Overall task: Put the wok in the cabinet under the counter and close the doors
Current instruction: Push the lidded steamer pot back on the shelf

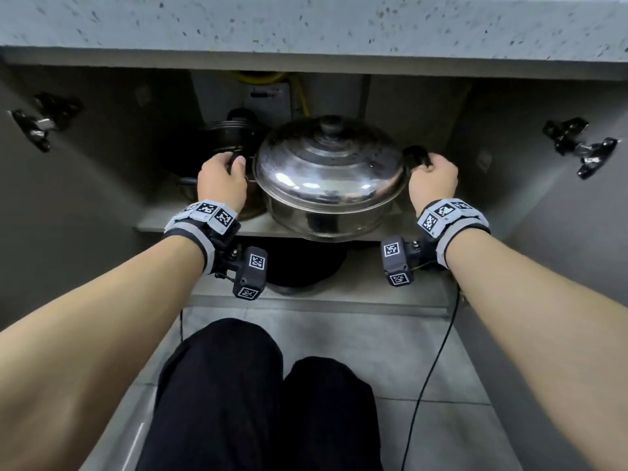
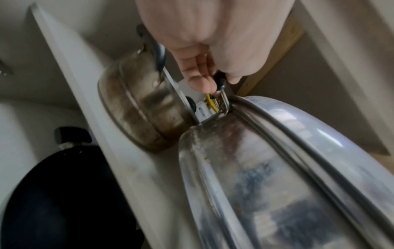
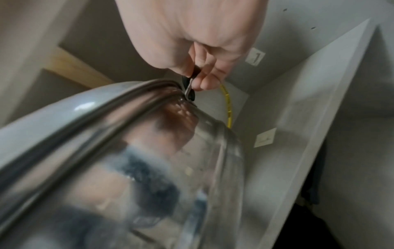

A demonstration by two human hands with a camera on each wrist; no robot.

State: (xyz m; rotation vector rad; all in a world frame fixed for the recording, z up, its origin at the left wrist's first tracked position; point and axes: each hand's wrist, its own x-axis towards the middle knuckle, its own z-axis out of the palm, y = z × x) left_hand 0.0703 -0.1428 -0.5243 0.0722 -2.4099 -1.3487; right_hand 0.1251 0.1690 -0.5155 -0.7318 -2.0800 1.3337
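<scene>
The steel wok point(image 1: 328, 212) with its domed lid point(image 1: 329, 164) rests on the front part of the cabinet's upper shelf point(image 1: 394, 229), overhanging the shelf edge. My left hand point(image 1: 222, 180) grips its left black handle point(image 2: 220, 82); the wok's body point(image 2: 245, 176) fills the lower right of the left wrist view. My right hand point(image 1: 433, 180) grips the right black handle point(image 1: 416, 154), whose end point(image 3: 189, 80) shows between the fingers point(image 3: 208, 79) above the wok's wall point(image 3: 149, 160). Both cabinet doors stand open at the far left and right.
A tarnished small pot point(image 2: 140, 107) sits on the shelf just left of the wok, with a dark pot point(image 1: 227, 130) behind it. A black pan point(image 1: 299, 263) lies on the lower shelf. Yellow hose point(image 3: 227, 104) runs down the back wall. Door hinges point(image 1: 581, 146) flank the opening.
</scene>
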